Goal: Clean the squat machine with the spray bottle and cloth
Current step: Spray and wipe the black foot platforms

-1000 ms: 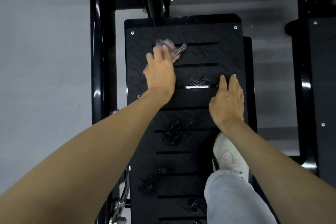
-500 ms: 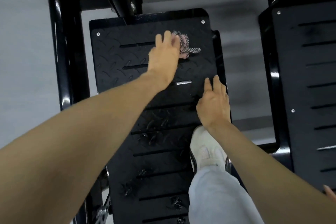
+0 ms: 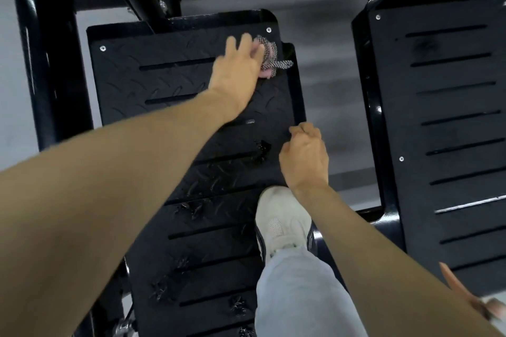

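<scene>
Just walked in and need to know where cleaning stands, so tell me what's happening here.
A person bends over the squat machine's black foot plate. The left hand presses a cloth onto its far right corner, blurred by motion. The right hand, fingers curled, appears to grip the plate's right edge. A white shoe stands on the plate nearer the person.
</scene>
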`<state>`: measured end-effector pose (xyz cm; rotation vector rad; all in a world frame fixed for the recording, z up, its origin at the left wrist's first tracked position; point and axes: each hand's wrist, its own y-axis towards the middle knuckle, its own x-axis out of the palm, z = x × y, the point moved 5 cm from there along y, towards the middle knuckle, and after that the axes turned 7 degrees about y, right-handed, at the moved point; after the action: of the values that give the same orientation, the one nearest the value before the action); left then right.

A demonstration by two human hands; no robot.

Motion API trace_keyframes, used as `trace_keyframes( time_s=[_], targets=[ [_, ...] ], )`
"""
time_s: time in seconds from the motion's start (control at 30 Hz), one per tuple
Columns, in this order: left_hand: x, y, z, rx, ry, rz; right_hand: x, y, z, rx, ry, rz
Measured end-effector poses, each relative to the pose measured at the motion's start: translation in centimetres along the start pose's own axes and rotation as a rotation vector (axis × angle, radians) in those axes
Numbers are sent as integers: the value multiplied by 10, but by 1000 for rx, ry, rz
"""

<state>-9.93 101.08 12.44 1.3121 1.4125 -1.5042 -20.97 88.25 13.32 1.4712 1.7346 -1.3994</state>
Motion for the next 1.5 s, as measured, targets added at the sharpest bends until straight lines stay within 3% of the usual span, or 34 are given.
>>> trace_keyframes(
  time_s=[0.07, 0.17, 0.27, 0.33, 0.37, 0.43, 0.5, 0.57, 0.6, 0.67, 0.77, 0.83, 0.93, 1.0, 1.07, 1.23, 1.3, 1.37, 1.5],
  targets=[
    [4, -18, 19, 73, -39, 30, 1, 0, -1, 5, 2, -12],
    [20, -58, 54, 383, 18, 41, -2, 2, -1, 43, 30, 15],
    [29, -83, 54, 722, 193, 83, -5, -4, 6, 91, 28, 42],
    [32, -76, 33, 837, 365, 161, -5, -10, 9, 74, 7, 51],
    [31, -68, 17, 771, 404, 210, -4, -11, 10, 55, 0, 52],
    [24, -55, -12, 458, 352, 230, -3, -13, 8, 29, -8, 41],
    [26, -57, -19, 192, 180, 105, 0, -13, 2, 5, -18, 16],
    [28, -71, -4, 77, 69, 25, 4, -13, -6, -23, -40, -21],
    [31, -78, 9, 97, 47, 30, 6, -14, -11, -37, -54, -33],
    [34, -96, 34, 314, 58, 90, 8, -15, -16, -44, -73, -37],
    [39, -107, 19, 632, 270, 109, 9, -17, -14, -29, -80, -49],
    [38, -98, -18, 549, 339, 159, 11, -20, -12, -48, -85, -69],
    [40, -90, -67, 162, 232, 64, 15, -25, -12, -59, -84, -112],
    [40, -94, -70, -34, 114, -21, 17, -26, -13, -61, -96, -132],
    [35, -101, -50, -76, 8, -65, 20, -25, -16, -59, -120, -143],
    [44, -125, -5, 467, 179, 12, 31, -25, -24, -15, -191, -182],
    [44, -123, -28, 537, 294, 62, 34, -26, -25, -3, -243, -207],
    [41, -116, -64, 404, 265, 99, 35, -27, -25, 10, -273, -218],
    [52, -116, -129, -168, 38, 21, 39, -27, -28, 25, -302, -201]
  ],
)
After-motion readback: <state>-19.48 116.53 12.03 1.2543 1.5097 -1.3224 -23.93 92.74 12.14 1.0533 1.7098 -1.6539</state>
